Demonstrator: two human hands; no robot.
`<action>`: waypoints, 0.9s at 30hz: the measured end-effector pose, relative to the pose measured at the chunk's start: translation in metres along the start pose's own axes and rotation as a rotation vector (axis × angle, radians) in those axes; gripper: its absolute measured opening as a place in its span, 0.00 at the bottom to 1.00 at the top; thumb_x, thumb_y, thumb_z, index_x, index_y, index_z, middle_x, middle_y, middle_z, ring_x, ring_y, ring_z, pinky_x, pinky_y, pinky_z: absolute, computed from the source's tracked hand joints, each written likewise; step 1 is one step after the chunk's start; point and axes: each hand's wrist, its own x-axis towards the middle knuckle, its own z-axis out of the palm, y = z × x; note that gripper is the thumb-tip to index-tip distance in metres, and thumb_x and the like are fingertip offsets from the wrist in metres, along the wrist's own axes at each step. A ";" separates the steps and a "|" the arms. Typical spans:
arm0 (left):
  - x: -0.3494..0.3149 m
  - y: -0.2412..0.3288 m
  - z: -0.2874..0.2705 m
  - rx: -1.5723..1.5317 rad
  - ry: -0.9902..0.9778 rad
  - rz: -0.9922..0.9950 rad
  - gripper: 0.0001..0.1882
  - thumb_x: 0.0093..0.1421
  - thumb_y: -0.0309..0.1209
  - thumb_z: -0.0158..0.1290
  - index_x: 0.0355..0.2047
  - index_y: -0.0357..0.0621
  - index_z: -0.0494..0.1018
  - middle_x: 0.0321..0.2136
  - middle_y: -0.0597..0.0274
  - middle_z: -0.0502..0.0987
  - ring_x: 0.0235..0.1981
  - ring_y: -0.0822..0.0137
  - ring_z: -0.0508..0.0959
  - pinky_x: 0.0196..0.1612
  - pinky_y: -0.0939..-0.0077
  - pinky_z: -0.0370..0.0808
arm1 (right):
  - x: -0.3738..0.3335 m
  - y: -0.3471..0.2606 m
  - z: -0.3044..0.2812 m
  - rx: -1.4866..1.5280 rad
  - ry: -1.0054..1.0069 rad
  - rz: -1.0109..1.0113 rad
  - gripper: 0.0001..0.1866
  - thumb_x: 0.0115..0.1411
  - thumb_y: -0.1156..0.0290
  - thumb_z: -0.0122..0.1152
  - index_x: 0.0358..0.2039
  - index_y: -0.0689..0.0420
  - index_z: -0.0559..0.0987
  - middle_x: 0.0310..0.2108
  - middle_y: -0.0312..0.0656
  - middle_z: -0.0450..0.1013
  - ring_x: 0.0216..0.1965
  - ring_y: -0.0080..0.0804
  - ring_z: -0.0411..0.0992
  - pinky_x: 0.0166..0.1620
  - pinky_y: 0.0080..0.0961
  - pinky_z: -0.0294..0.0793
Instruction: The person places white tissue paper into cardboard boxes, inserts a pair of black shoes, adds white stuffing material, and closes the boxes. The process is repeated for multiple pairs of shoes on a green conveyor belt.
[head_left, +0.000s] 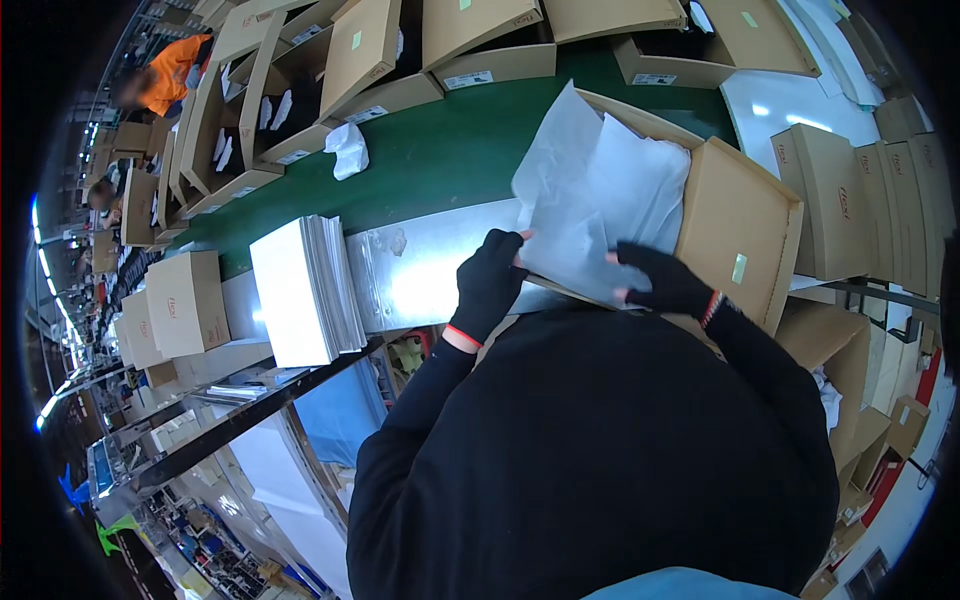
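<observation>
An open brown cardboard shoebox (640,118) sits on the bench in front of me, its lid (735,240) folded back to the right. White tissue paper (580,190) lines it and stands up past its left side; what lies under the paper is hidden. My left hand (488,285), in a black glove with bare fingertips, is closed on the paper's left edge by the box corner. At the near right of the paper is my right hand (668,280), gloved the same way. Its thumb and finger are apart against the sheet, slightly blurred.
A stack of white sheets (305,290) stands on the metal bench edge (420,260) to the left. Open shoeboxes (490,65) line the green belt (430,150), with crumpled paper (347,150) beside them. Closed boxes (825,200) stand at right. A person in orange (175,75) is far left.
</observation>
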 end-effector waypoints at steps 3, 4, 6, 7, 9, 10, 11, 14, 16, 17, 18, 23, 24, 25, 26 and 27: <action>0.004 -0.001 0.007 0.101 -0.001 0.113 0.25 0.46 0.21 0.55 0.47 0.54 0.72 0.40 0.65 0.73 0.27 0.62 0.78 0.26 0.70 0.74 | 0.073 0.025 -0.008 -0.416 0.248 -0.302 0.36 0.58 0.48 0.58 0.61 0.54 0.63 0.63 0.49 0.57 0.66 0.45 0.52 0.66 0.50 0.45; 0.006 -0.001 0.010 0.143 0.015 0.153 0.27 0.45 0.21 0.55 0.48 0.55 0.72 0.41 0.65 0.72 0.27 0.62 0.77 0.26 0.70 0.74 | 0.099 0.028 -0.011 -0.549 0.279 -0.305 0.37 0.58 0.46 0.55 0.62 0.55 0.62 0.64 0.49 0.56 0.66 0.46 0.51 0.65 0.54 0.42; 0.011 0.004 0.017 0.249 -0.105 0.226 0.27 0.49 0.24 0.53 0.52 0.51 0.69 0.51 0.61 0.70 0.29 0.61 0.78 0.27 0.68 0.75 | 0.144 0.055 -0.012 -0.735 0.452 -0.262 0.37 0.58 0.41 0.51 0.59 0.57 0.65 0.58 0.51 0.63 0.62 0.49 0.58 0.64 0.61 0.41; 0.004 -0.001 0.025 0.309 -0.160 0.229 0.26 0.51 0.24 0.51 0.53 0.49 0.68 0.52 0.58 0.70 0.28 0.60 0.78 0.26 0.67 0.75 | 0.161 0.047 -0.019 -0.790 0.279 -0.093 0.37 0.58 0.40 0.49 0.57 0.58 0.67 0.55 0.52 0.66 0.60 0.50 0.60 0.63 0.62 0.41; -0.005 -0.003 0.038 0.392 -0.315 0.177 0.23 0.54 0.25 0.48 0.53 0.42 0.66 0.52 0.51 0.70 0.26 0.60 0.79 0.26 0.65 0.76 | 0.186 0.038 -0.035 -0.896 0.037 0.094 0.39 0.56 0.36 0.48 0.50 0.61 0.72 0.45 0.52 0.72 0.55 0.51 0.65 0.61 0.67 0.39; -0.007 -0.002 0.045 0.369 -0.347 0.061 0.24 0.55 0.28 0.49 0.54 0.41 0.64 0.50 0.50 0.72 0.27 0.56 0.80 0.26 0.62 0.76 | 0.192 0.036 -0.035 -0.921 0.031 0.107 0.39 0.54 0.35 0.49 0.50 0.61 0.73 0.45 0.52 0.72 0.55 0.50 0.65 0.61 0.68 0.38; -0.005 0.004 0.048 0.320 -0.365 -0.027 0.23 0.56 0.31 0.49 0.53 0.40 0.65 0.48 0.49 0.74 0.28 0.54 0.80 0.28 0.61 0.76 | 0.196 0.030 -0.037 -0.948 0.018 0.123 0.40 0.53 0.35 0.49 0.49 0.61 0.74 0.46 0.53 0.72 0.55 0.50 0.65 0.60 0.69 0.38; -0.001 0.001 0.064 0.240 -0.487 -0.195 0.23 0.59 0.41 0.48 0.50 0.39 0.67 0.44 0.48 0.76 0.32 0.48 0.79 0.34 0.57 0.76 | 0.204 0.014 -0.038 -0.940 -0.005 0.174 0.41 0.50 0.34 0.52 0.46 0.61 0.76 0.50 0.54 0.70 0.57 0.50 0.63 0.60 0.69 0.35; -0.007 -0.004 0.074 0.198 -0.599 -0.221 0.23 0.60 0.45 0.47 0.48 0.40 0.69 0.41 0.47 0.77 0.34 0.47 0.79 0.37 0.56 0.76 | 0.202 0.008 -0.035 -0.967 0.031 0.173 0.41 0.50 0.34 0.53 0.46 0.62 0.76 0.51 0.54 0.69 0.58 0.50 0.62 0.60 0.69 0.35; -0.004 -0.006 0.066 0.185 -0.656 -0.198 0.23 0.61 0.46 0.47 0.46 0.40 0.70 0.39 0.47 0.77 0.34 0.47 0.79 0.38 0.56 0.75 | 0.195 0.011 -0.024 -1.031 0.095 0.133 0.40 0.50 0.35 0.54 0.48 0.61 0.75 0.51 0.53 0.70 0.61 0.52 0.58 0.60 0.70 0.35; -0.003 -0.008 0.058 0.173 -0.721 -0.169 0.23 0.61 0.48 0.46 0.45 0.41 0.71 0.37 0.47 0.78 0.35 0.47 0.79 0.39 0.56 0.75 | 0.185 0.018 -0.010 -1.017 0.184 0.102 0.39 0.49 0.38 0.56 0.49 0.59 0.75 0.55 0.54 0.65 0.64 0.53 0.52 0.61 0.69 0.35; 0.006 0.002 0.006 0.065 -0.483 -0.095 0.20 0.58 0.42 0.52 0.47 0.44 0.73 0.31 0.50 0.79 0.34 0.51 0.79 0.37 0.57 0.75 | 0.061 0.003 0.039 -0.529 0.145 -0.243 0.36 0.52 0.50 0.62 0.56 0.59 0.66 0.63 0.54 0.54 0.67 0.54 0.46 0.64 0.58 0.41; 0.020 0.008 0.006 -0.007 -0.260 -0.003 0.21 0.58 0.41 0.53 0.49 0.44 0.71 0.35 0.49 0.79 0.33 0.52 0.79 0.37 0.59 0.75 | 0.041 0.007 0.052 -0.376 0.126 -0.263 0.36 0.53 0.51 0.62 0.58 0.57 0.65 0.62 0.54 0.56 0.66 0.56 0.48 0.64 0.56 0.44; 0.042 0.022 0.006 -0.069 -0.135 0.094 0.24 0.59 0.41 0.53 0.52 0.41 0.68 0.40 0.48 0.77 0.33 0.51 0.79 0.36 0.62 0.75 | 0.027 0.020 0.072 -0.263 0.159 -0.314 0.35 0.53 0.52 0.62 0.56 0.57 0.67 0.60 0.52 0.59 0.64 0.55 0.52 0.63 0.53 0.49; 0.063 0.025 0.017 -0.081 -0.058 0.220 0.26 0.59 0.41 0.52 0.55 0.41 0.65 0.44 0.46 0.75 0.42 0.49 0.77 0.43 0.58 0.73 | 0.020 0.036 0.096 -0.154 0.193 -0.376 0.33 0.53 0.52 0.63 0.55 0.56 0.68 0.58 0.51 0.62 0.62 0.53 0.57 0.61 0.50 0.53; 0.088 0.026 0.030 0.189 0.043 0.384 0.28 0.57 0.41 0.53 0.56 0.42 0.64 0.45 0.47 0.75 0.54 0.45 0.69 0.54 0.46 0.63 | 0.019 0.044 0.109 -0.046 0.221 -0.443 0.32 0.53 0.52 0.63 0.54 0.56 0.70 0.56 0.50 0.66 0.59 0.52 0.61 0.60 0.47 0.58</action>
